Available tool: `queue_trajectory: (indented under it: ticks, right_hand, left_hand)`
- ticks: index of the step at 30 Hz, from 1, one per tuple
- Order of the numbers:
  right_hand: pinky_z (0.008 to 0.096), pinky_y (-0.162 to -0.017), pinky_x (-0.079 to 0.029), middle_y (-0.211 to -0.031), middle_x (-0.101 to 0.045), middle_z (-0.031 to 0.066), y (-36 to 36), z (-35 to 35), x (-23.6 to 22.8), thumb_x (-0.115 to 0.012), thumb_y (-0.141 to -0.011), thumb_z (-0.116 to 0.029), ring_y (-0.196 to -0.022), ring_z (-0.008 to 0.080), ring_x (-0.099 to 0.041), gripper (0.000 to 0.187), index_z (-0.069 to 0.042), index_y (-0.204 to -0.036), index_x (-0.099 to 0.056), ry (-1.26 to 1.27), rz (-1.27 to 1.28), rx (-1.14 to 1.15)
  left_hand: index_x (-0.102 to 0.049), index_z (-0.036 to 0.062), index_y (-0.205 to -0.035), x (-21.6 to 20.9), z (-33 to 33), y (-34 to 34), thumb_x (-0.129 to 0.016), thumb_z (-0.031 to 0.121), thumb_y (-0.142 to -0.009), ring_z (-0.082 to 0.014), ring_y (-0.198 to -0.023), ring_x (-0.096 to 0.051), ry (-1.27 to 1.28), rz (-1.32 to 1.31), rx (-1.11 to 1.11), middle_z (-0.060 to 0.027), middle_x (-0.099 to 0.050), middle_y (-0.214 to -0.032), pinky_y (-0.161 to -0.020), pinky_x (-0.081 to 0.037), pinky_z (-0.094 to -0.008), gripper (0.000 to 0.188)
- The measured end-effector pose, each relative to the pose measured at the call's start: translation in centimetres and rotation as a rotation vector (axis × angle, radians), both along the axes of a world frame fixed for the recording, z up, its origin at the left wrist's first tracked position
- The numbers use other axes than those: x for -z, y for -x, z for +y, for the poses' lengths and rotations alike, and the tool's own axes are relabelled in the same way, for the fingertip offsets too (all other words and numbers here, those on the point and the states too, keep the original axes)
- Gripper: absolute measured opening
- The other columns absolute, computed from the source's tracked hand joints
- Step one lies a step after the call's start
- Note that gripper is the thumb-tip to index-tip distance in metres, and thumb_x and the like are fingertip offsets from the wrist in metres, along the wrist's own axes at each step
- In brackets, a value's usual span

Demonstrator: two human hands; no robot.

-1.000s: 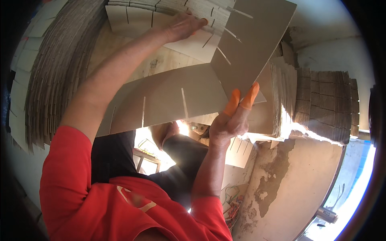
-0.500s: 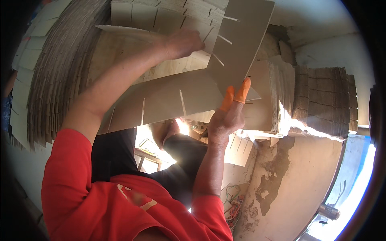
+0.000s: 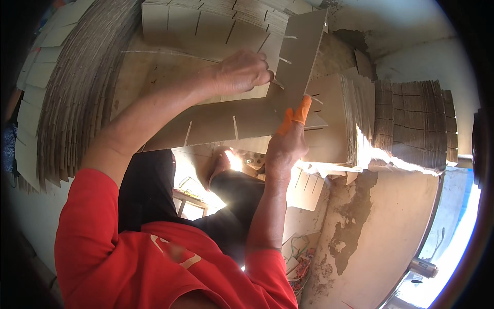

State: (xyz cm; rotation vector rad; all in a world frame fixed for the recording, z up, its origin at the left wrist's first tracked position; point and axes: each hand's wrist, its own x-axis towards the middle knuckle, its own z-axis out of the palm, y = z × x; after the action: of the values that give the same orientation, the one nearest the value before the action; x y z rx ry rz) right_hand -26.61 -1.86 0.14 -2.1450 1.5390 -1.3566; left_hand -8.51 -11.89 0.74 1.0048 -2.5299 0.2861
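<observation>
My right hand (image 3: 287, 147), with orange finger covers (image 3: 295, 116) on two fingers, grips two slotted cardboard strips where they meet. One strip (image 3: 301, 49) reaches up and away; the other strip (image 3: 211, 123) stretches to the left under my left forearm. Both are grey-brown with short slots cut from one edge. My left hand (image 3: 244, 72) is closed beside the near edge of the upward strip. It pinches a third strip (image 3: 170, 53), seen almost edge-on behind my forearm. The fingertips are partly hidden.
Slotted cardboard pieces (image 3: 206, 26) are stacked at the far side. A long row of cardboard sheets (image 3: 77, 92) lines the left. More stacks (image 3: 329, 123) and bundled pieces (image 3: 411, 123) stand at the right, beside a stained wall (image 3: 381, 232). Bright sunlight falls between my legs.
My left hand has moved right and slightly nearer, up to the upward strip, and the edge-on strip has shifted nearer. My right hand and its strips have tilted and moved slightly left.
</observation>
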Motion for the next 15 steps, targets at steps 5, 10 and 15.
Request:
queue_trajectory:
  ticks: [5,10,15]
  right_hand:
    - [0.0337,-0.052,-0.051,-0.092,-0.065,0.0165,0.0,-0.7,1.4,-0.053,-0.078,0.011,-0.066,0.0274,-0.065,0.063,-0.002,-0.137,-0.036,-0.012,0.183,0.137]
    - [0.0340,-0.049,-0.051,-0.088,-0.064,0.0159,-0.3,-0.8,2.2,-0.052,-0.078,0.009,-0.060,0.0276,-0.063,0.065,-0.002,-0.139,-0.033,-0.073,0.248,0.096]
    - [0.0322,-0.047,-0.051,-0.089,-0.065,0.0169,0.0,-0.7,3.0,-0.053,-0.081,0.010,-0.061,0.0257,-0.064,0.061,0.002,-0.138,-0.032,-0.024,0.139,0.115]
  left_hand:
    - [-0.059,0.0066,-0.070,-1.1,3.3,1.2,-0.062,0.006,-0.066,-0.0198,-0.077,-0.058,0.001,0.056,0.135,-0.0030,-0.056,-0.064,-0.060,-0.049,-0.0324,0.005]
    - [-0.060,0.0045,-0.076,-0.6,4.1,-0.3,-0.068,0.015,-0.069,-0.0233,-0.081,-0.057,-0.256,0.196,0.151,-0.0052,-0.057,-0.071,-0.065,-0.048,-0.0344,0.015]
    - [-0.061,0.0065,-0.095,-3.1,0.8,-2.4,-0.080,0.032,-0.064,-0.0254,-0.088,-0.055,-0.661,0.572,-0.050,-0.0091,-0.059,-0.089,-0.075,-0.047,-0.0373,0.044]
